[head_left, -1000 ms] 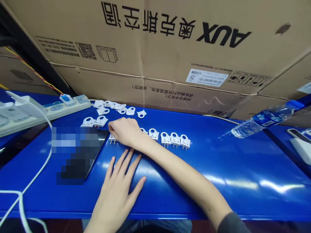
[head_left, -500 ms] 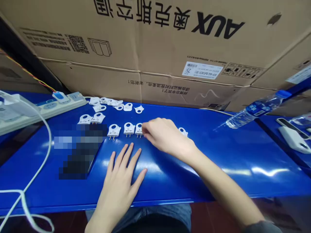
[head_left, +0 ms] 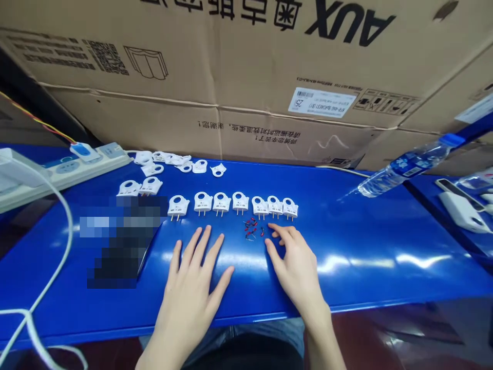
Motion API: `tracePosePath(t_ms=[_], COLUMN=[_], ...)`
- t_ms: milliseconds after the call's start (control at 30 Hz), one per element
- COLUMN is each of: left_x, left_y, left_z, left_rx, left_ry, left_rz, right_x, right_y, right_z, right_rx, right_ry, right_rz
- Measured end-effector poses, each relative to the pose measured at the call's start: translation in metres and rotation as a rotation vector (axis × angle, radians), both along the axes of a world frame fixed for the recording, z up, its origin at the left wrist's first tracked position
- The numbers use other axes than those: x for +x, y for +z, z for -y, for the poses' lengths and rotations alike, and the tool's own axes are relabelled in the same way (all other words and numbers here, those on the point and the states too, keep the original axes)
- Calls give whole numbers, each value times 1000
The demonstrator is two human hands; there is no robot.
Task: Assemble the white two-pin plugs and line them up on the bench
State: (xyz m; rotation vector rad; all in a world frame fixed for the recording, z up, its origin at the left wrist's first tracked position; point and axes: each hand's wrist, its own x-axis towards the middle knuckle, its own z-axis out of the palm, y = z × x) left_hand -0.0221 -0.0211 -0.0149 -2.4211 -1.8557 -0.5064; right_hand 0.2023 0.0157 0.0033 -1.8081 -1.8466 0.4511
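Note:
Across the blue tabletop [head_left: 358, 216] runs a row of several white two-pin plug pieces [head_left: 221, 203], each with a round hole and its pins toward me. In front of the row's right part lies a small pile of red and black parts with thin wire leads [head_left: 251, 226]. My right hand [head_left: 295, 262] is just right of this pile, thumb and forefinger apart, with nothing visible between them. My left hand [head_left: 192, 282] rests flat on the table, fingers spread, below the left part of the row.
More white pieces [head_left: 165, 156] lie at the back left. A dark pixelated object [head_left: 127, 241] is left of my left hand. A power strip [head_left: 69, 169] and a white cable [head_left: 65, 246] occupy the left. Behind stands a large cardboard box [head_left: 185, 113]; a water bottle [head_left: 408, 167] lies right.
My right hand has moved away from the plug row, back toward me and right, beside the red and black parts. My left hand has stayed in place. The view has shifted slightly.

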Motion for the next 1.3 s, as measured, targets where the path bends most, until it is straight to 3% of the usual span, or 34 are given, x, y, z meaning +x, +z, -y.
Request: tracePosePath(t_ms=[167, 633, 900, 1133, 1300], left_x=[1, 0, 0, 0, 0], left_y=[-1, -1, 0, -1, -2], left_z=[-1, -1, -1, -2, -2], left_rx=[4, 5, -3, 10, 3], left_ry=[-2, 0, -11, -15, -13], left_rz=[3, 34, 30, 27, 21], right_x=[-17, -44, -40, -50, -36], right_y=[2, 13, 16, 15, 18], right_z=[-4, -8, -8, -10, -12], right_rx=[23, -38, -41, -23, 16], right_ry=[121, 204, 209, 267, 230], right_rz=[62, 127, 41, 123, -45])
